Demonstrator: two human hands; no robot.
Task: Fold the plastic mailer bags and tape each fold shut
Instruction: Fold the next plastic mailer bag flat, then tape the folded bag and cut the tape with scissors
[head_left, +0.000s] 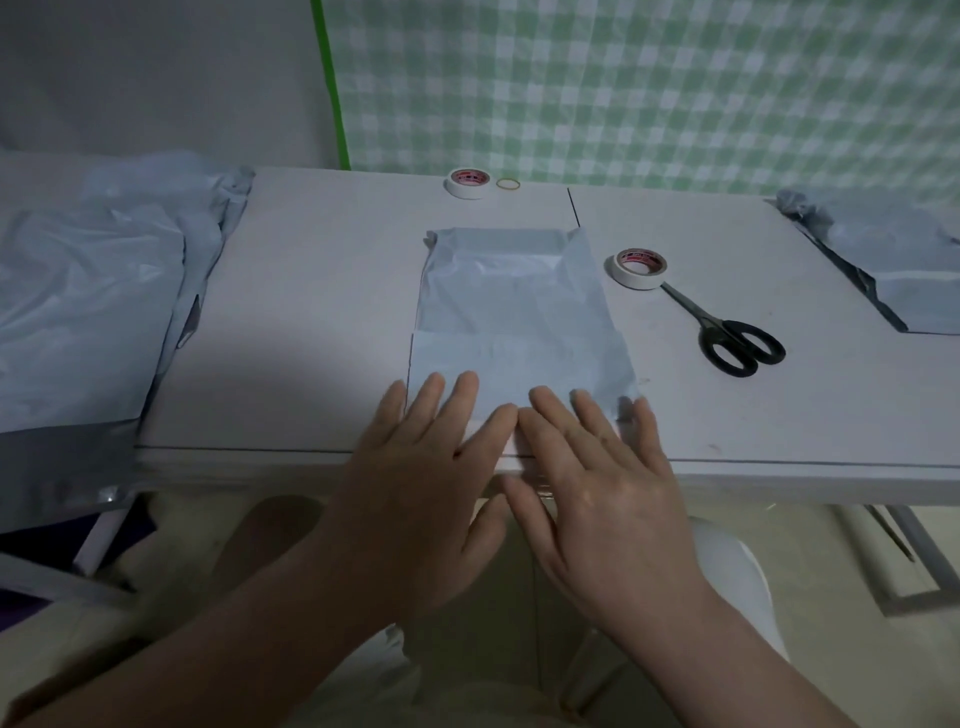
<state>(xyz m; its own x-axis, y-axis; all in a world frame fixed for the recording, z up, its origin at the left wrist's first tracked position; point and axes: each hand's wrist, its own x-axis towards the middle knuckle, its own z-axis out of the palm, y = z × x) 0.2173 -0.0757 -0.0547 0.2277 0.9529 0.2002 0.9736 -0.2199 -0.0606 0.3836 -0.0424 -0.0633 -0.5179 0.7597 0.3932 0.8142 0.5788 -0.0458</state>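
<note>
Pressing hands: your left hand (415, 467) and right hand (597, 467) lie side by side, fingers straight and spread, flat on the near fold, gripping nothing.
Mailer bag: the grey mailer bag (514, 306) sits mid-table (311, 312), near edge turned up, far flap curling.
Tape: nearest tape roll (636, 267) waits just right of the bag, scissors (727, 332) beside it.
Far edge: spare tape roll (467, 182), rubber band (508, 183).
Risk: lift both palms for tape and that slick plastic likely springs open; pin it with one hand.

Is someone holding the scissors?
No, the scissors lie on the table beside a tape roll, while the left hand and right hand press flat on the bag.
</note>
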